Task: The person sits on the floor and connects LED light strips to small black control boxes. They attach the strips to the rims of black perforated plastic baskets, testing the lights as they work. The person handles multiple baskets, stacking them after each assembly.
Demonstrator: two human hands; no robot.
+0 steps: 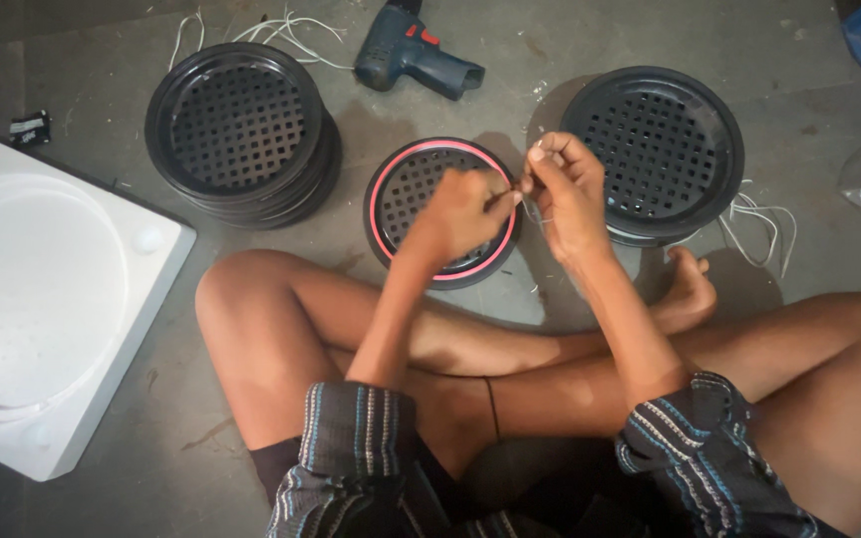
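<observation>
I sit cross-legged on a grey floor. My left hand (462, 211) and my right hand (567, 189) meet above a round black grille with a red ring (401, 189). Both pinch a thin white wire (524, 189) between their fingertips, just over the grille's right edge. The wire is very thin and most of it is hidden by my fingers. The grille lies flat on the floor in front of my crossed legs.
A stack of black round grilles (239, 130) stands at the left, another black grille stack (662, 149) at the right. A blue-green cordless drill (413, 58) lies at the back. White wires (764, 221) lie loose on the floor. A white foam tray (42, 309) sits at the far left.
</observation>
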